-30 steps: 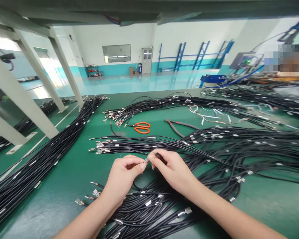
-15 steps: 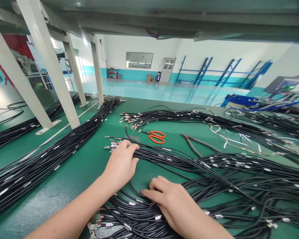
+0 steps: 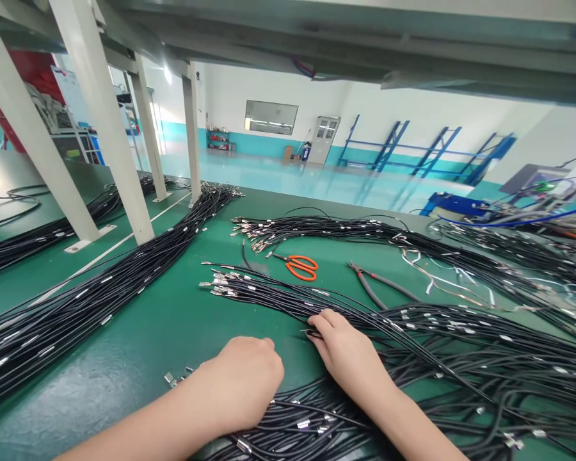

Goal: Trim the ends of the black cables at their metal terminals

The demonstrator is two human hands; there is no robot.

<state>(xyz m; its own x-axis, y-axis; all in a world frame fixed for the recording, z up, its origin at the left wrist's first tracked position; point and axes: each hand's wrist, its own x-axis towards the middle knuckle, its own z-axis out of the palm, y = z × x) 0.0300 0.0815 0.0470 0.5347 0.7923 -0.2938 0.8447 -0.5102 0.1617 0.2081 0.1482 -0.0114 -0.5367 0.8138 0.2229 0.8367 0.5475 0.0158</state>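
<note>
My left hand (image 3: 249, 381) is curled closed over the nearest bundle of black cables (image 3: 312, 410); its fingertips are hidden, so what it grips does not show. A few metal terminals (image 3: 171, 379) stick out beyond the wrist. Farther right, my right hand (image 3: 348, 349) pinches a black cable, whose thin end (image 3: 309, 331) pokes out at the fingertips. Just beyond that hand lies the middle cable bundle (image 3: 278, 299), its metal-tipped ends pointing left. White labels are dotted along the cables.
Orange-handled scissors (image 3: 301, 267) and grey-handled pliers (image 3: 384, 285) lie behind the middle bundle. Another cable bundle (image 3: 326, 225) stretches across the back. A long bundle (image 3: 139, 272) runs along the left beside white metal posts (image 3: 100, 121). A shelf (image 3: 317, 38) overhangs the green table (image 3: 139, 365).
My left hand has left the ends of the middle bundle and come down to the near bundle. My right hand has moved up and right, and a cable end now shows in its fingers.
</note>
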